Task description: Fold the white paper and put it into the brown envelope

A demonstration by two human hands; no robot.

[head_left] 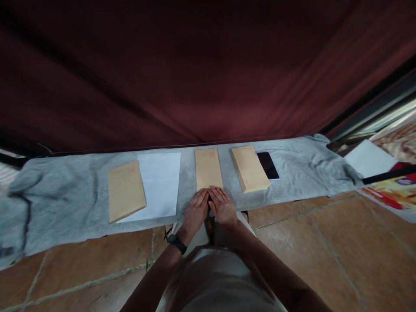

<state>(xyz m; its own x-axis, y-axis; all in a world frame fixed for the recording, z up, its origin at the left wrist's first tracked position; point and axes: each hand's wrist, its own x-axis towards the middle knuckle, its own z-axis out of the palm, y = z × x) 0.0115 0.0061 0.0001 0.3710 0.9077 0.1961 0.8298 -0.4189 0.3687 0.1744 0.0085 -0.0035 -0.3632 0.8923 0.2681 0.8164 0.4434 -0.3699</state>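
A brown paper envelope [208,168] with a faint red mark at its far end lies flat on the grey cloth, straight in front of me. My left hand [196,209] and my right hand [224,209] rest side by side on its near end, fingers stretched out flat and fingertips almost meeting. Both palms hide that end of the envelope. To the right sits a thick stack of similar envelopes [250,169]. On the left, another pile of brown envelopes [126,190] partly covers a white sheet of paper [160,184].
A dark phone [268,165] lies just beyond the right stack. The grey cloth [302,169] covers a narrow surface, with a dark red curtain [208,86] behind it. White paper [370,161] and a colourful printed packet [394,195] are at far right. Tiled floor [292,242] lies below.
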